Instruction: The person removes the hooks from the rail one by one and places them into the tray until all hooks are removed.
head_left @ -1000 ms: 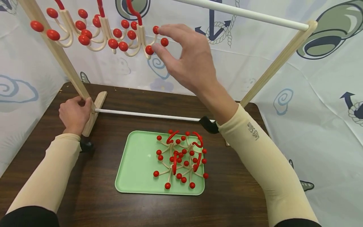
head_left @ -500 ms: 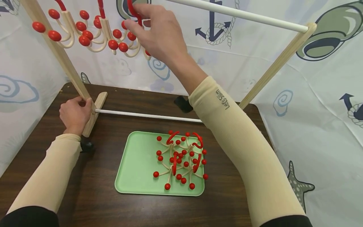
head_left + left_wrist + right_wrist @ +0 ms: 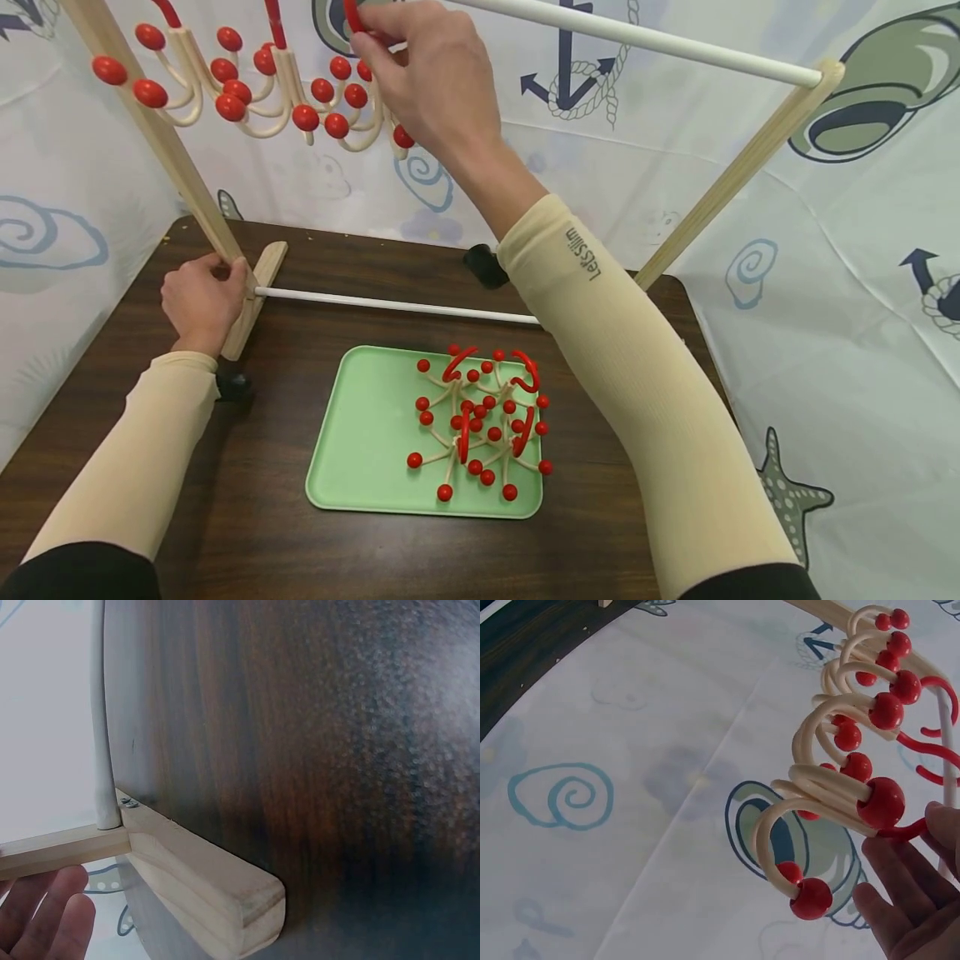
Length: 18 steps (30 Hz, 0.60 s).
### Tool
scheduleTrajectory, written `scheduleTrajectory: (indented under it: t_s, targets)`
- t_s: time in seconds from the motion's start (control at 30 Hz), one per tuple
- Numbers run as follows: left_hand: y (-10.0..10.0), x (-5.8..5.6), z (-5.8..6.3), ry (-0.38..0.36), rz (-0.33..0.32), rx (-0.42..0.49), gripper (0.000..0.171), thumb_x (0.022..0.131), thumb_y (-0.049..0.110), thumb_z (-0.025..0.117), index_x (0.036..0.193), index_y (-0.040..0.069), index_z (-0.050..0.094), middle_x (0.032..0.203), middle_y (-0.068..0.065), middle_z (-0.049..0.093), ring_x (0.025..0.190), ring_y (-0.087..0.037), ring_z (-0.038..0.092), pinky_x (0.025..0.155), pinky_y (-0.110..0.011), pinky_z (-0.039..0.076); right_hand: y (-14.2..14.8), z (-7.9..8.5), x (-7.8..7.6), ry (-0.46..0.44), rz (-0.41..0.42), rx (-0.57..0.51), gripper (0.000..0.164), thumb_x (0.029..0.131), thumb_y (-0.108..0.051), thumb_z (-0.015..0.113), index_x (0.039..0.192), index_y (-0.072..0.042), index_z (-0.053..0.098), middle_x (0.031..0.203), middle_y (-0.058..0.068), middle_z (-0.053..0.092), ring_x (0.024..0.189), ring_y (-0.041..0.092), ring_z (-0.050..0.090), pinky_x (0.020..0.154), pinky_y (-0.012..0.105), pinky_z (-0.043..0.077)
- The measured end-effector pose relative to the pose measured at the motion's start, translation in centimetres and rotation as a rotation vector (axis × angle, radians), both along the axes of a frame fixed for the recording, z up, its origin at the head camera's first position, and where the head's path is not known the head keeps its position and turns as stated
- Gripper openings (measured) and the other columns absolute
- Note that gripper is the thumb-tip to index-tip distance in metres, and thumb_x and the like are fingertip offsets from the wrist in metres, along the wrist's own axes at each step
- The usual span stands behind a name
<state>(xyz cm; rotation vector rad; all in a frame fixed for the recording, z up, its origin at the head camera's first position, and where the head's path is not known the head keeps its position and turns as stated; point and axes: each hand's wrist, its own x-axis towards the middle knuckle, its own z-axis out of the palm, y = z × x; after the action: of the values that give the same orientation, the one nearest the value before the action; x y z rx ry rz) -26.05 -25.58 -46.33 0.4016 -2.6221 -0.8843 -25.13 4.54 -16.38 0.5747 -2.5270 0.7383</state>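
My right hand point(image 3: 446, 83) is raised at the top of the head view. It pinches the red hook point(image 3: 352, 15) of a cream, many-armed hanger point(image 3: 817, 791) with red ball tips. In the right wrist view, thumb and fingers meet at the hook point(image 3: 904, 831), close by the white rod point(image 3: 949, 742). Two similar hangers hang farther left, one point(image 3: 288, 83) in the middle and another point(image 3: 187, 67) by the post. Low on the left, my left hand point(image 3: 202, 300) grips the wooden post point(image 3: 168, 146) near its foot; the left wrist view shows its fingers point(image 3: 64, 915) against the wood.
A green tray point(image 3: 352, 442) on the brown table point(image 3: 247, 500) bears several more such hangers point(image 3: 459, 446) on its right half. A thin white lower bar point(image 3: 397, 306) joins the stand's feet. The right post point(image 3: 738, 179) leans behind my right forearm.
My right hand has moved left and up from beside the nearest hanging piece's balls to its red hook, and has closed on it. The left hand stays at the post.
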Motion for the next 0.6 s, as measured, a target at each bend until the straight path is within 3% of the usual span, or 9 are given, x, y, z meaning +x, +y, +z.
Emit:
scheduleTrajectory:
  t_s: [0.33, 0.6]
  targets:
    - [-0.2, -0.7, -0.4, 0.021, -0.007, -0.008, 0.054, 0.098, 0.044, 0.047, 0.113, -0.004, 0.069, 0.100, -0.027, 0.068, 0.093, -0.048, 0.060, 0.074, -0.058, 0.038, 0.9, 0.1, -0.5, 0.074, -0.004, -0.036, 0.032, 0.098, -0.025, 0.059, 0.127, -0.014, 0.067, 0.125, 0.003, 0.062, 0.110, 0.006, 0.060, 0.091, 0.009, 0.038]
    - [-0.2, -1.0, -0.6, 0.028, -0.012, -0.004, 0.054, 0.098, 0.044, 0.047, 0.112, -0.004, 0.069, 0.099, -0.027, 0.068, 0.091, -0.047, 0.060, 0.071, -0.055, 0.038, 1.3, 0.1, -0.1, 0.195, -0.022, 0.001, 0.032, 0.100, -0.027, 0.055, 0.128, -0.014, 0.066, 0.126, 0.003, 0.062, 0.111, 0.005, 0.061, 0.091, 0.009, 0.037]
